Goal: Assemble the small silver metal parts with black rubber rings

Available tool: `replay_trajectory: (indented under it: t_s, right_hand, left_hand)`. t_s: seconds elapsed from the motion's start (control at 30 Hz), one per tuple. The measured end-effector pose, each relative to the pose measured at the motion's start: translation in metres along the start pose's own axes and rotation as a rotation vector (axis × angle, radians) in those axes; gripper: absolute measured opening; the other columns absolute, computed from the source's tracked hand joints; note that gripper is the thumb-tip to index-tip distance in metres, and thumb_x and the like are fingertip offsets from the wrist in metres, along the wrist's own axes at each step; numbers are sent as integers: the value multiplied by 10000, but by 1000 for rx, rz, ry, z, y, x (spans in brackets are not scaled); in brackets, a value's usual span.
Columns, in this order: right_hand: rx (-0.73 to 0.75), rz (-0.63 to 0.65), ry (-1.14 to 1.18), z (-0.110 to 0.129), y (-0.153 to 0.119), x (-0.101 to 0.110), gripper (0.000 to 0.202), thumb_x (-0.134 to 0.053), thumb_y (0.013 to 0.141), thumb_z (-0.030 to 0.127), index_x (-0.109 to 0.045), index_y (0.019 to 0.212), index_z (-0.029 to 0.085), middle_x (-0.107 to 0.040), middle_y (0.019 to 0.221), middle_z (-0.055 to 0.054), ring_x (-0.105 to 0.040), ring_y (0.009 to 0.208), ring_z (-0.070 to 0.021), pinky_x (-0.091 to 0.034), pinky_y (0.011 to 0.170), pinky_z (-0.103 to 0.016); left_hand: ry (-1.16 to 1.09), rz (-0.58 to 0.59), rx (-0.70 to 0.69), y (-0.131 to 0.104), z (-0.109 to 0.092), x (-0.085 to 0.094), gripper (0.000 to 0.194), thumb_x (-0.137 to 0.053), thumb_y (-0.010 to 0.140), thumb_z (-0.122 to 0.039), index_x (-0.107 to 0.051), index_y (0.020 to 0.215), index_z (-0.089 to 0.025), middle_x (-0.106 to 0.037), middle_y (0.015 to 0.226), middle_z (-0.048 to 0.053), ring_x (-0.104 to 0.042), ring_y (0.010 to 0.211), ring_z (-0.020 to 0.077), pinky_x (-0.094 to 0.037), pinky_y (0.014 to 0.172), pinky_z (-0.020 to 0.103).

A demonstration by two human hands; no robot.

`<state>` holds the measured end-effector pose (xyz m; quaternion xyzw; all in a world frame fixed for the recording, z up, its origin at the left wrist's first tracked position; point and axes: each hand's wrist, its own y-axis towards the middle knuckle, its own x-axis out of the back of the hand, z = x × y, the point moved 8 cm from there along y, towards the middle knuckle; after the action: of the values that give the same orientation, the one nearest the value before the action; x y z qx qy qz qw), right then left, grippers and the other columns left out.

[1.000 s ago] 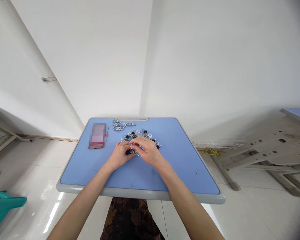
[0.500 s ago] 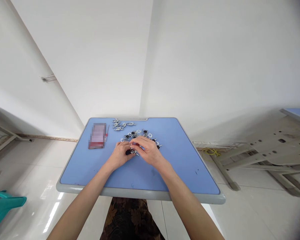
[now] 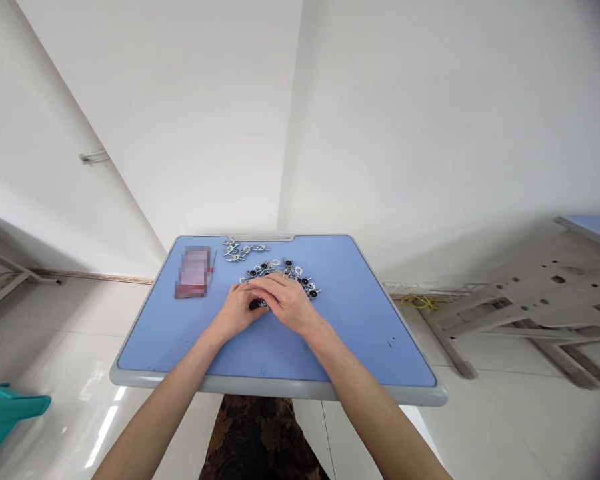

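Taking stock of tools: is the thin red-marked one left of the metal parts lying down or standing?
Lying down: the red-marked tool stretches along the blue tabletop beside the blurred rectangular item.

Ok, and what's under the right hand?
Small metal parts show just beyond the right hand; another part shows between it and the left hand. Anything directly beneath its palm is covered.

A teal stool point(image 3: 13, 405) stands at left on the tiled floor point(image 3: 523, 420); at right, a yellow cord point(image 3: 423, 303) lies beside a desk point(image 3: 530, 300), near the white wall point(image 3: 405, 133).
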<state>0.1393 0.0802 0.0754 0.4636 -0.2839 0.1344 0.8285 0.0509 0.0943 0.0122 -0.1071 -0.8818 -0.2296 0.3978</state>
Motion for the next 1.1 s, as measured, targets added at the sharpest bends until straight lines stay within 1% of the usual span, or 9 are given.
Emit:
replay_trajectory:
  t_s: [0.27, 0.37, 0.43, 0.53, 0.63, 0.77, 0.83, 0.93, 1.1]
  right_hand:
    - [-121, -103, -55, -6, -1, -3, 143, -493, 913, 235, -629, 906, 190, -672, 788, -49, -619, 711, -163, -505, 680, -291]
    - [-124, -96, -55, -3, -2, -4, 180, -463, 924, 239, -636, 923, 191, -663, 853, -71, -617, 760, -170, -509, 686, -294]
    - [-124, -83, 1, -3, -2, -5, 225, -422, 935, 216, -635, 1009, 198, -655, 926, -82, -619, 824, -175, -517, 717, -301]
    - [-96, -9, 135, -2, -1, -7, 288, -397, 944, 196, -614, 1130, 230, -656, 961, -64, -617, 864, -166, -521, 763, -305]
    - [-104, 103, 235, -2, 0, -8, 311, -402, 943, 188, -601, 1175, 244, -654, 979, -53, -605, 885, -159, -510, 797, -310]
    - [-194, 217, 328, -8, 0, -8, 362, -369, 936, 156, -559, 1233, 241, -651, 933, -39, -605, 807, -142, -517, 720, -284]
    - [-231, 198, 337, -13, 0, -6, 332, -389, 924, 157, -597, 1172, 230, -663, 912, -36, -617, 786, -142, -516, 693, -274]
    - [-271, 105, 286, -20, 2, -1, 224, -473, 885, 169, -657, 1006, 209, -688, 868, -33, -636, 761, -152, -511, 693, -275]
    - [-244, 2, 145, -22, 4, 4, 127, -531, 852, 176, -653, 866, 210, -681, 753, -10, -622, 680, -148, -488, 672, -270]
  left_hand:
    - [36, 1, -11, 0, 1, -1, 72, -625, 783, -158, -647, 846, -184, -674, 921, 45, -602, 909, 216, -417, 859, 394]
    - [41, -17, -10, 0, 2, -1, 69, -622, 769, -137, -644, 819, -180, -673, 888, 43, -604, 869, 207, -420, 843, 385]
    - [21, -9, -23, 0, 1, -1, 82, -625, 769, -141, -650, 831, -189, -678, 905, 38, -604, 894, 212, -414, 849, 385]
    - [4, -33, -27, 0, 2, 0, 84, -627, 772, -150, -650, 842, -191, -684, 887, 33, -607, 908, 220, -410, 849, 382]
    - [6, -44, -20, 0, 3, 0, 58, -627, 777, -162, -634, 829, -184, -683, 842, 26, -615, 880, 216, -411, 838, 372]
    - [29, 0, -9, 1, 3, -2, 30, -636, 788, -200, -609, 790, -187, -670, 843, 16, -608, 895, 208, -406, 850, 365]
    - [33, 14, -5, 1, 1, -2, 26, -633, 794, -206, -613, 800, -191, -671, 853, 18, -605, 906, 206, -406, 853, 361]
    - [23, 22, 4, 2, -1, 0, 66, -635, 788, -190, -637, 853, -203, -679, 920, 28, -603, 946, 213, -407, 855, 364]
    - [19, 41, 11, 2, 0, -2, 73, -648, 777, -184, -662, 842, -214, -689, 938, 21, -608, 956, 218, -397, 912, 396]
